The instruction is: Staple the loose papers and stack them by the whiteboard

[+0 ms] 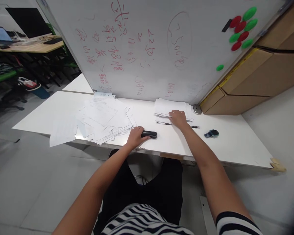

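My left hand [135, 138] is closed around one end of a black stapler [150, 134] lying near the front edge of the white desk [176, 143]. To its left, loose printed sheets [103, 114] spread out in an untidy pile. My right hand [178, 118] rests on the near edge of a neater stack of paper [170, 105], its fingers extended over the sheets. A pen [163, 123] lies just in front of that stack, and the hand and wrist partly cover the area beside it. Farther right sits a dark wristwatch [212, 133].
A whiteboard [142, 65] with red writing and round magnets stands along the desk's back. Cardboard boxes [254, 78] are piled at the right, beside a small grey object [197, 109]. One sheet [61, 135] overhangs the front edge. A bin [40, 91] stands on the floor.
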A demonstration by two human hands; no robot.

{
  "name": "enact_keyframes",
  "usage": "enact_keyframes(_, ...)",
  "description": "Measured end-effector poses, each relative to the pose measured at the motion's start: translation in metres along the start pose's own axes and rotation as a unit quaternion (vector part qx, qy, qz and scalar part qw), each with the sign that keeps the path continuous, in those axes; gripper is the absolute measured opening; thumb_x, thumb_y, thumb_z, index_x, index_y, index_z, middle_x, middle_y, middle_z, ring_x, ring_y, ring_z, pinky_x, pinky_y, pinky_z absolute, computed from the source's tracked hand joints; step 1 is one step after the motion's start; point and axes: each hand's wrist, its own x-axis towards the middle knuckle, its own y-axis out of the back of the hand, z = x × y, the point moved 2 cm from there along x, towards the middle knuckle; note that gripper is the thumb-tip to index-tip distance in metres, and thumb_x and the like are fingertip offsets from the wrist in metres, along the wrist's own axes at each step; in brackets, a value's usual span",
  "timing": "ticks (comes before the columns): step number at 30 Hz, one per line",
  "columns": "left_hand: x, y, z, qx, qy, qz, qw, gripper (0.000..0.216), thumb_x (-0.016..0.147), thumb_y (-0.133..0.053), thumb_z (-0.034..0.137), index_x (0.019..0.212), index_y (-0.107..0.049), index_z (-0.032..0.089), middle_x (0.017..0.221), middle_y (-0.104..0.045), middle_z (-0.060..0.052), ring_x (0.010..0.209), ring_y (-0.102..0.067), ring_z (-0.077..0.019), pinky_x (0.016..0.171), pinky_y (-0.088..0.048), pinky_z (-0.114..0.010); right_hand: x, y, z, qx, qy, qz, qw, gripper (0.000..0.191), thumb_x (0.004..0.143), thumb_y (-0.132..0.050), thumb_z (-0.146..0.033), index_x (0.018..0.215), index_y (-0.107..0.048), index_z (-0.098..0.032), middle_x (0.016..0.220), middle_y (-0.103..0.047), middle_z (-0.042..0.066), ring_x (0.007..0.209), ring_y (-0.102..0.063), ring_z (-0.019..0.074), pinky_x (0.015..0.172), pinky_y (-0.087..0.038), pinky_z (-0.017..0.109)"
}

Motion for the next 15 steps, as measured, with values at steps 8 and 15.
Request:
enact_keyframes(8, 0.001, 0.0, 0.0, -0.014, 0.006, -0.009, 1.0, 0.04, 0.077, -0.064, 0.053, 0.1, -0.056, 0.021, 0.097, -0.062, -0.007, 0.097, -0.056, -0.0254, 0.082, -0.042, -0.038, 0.002, 0.005, 0.025, -0.03, -0.014, -0.018, 0.999, 0.025, 0.088, -0.054, -0.034, 0.102, -0.067, -0.017, 0.114, -0.063, 0.012, 0.105, -0.049, 0.027, 0.101, -0.018, 0.049)
enact_keyframes(15, 0.001, 0.0, 0.0, -0.012, 0.002, 0.002, 1.0, 0.039, 0.077, -0.065, 0.052, 0.098, -0.056, 0.02, 0.094, -0.062, -0.007, 0.094, -0.057, -0.0254, 0.08, -0.042, -0.037, -0.016, 0.004, 0.004, 0.033, -0.082, 0.008, 0.996, 0.034, 0.094, -0.041, -0.029, 0.113, -0.063, -0.011, 0.127, -0.055, 0.015, 0.118, -0.043, 0.0263, 0.107, -0.01, 0.053)
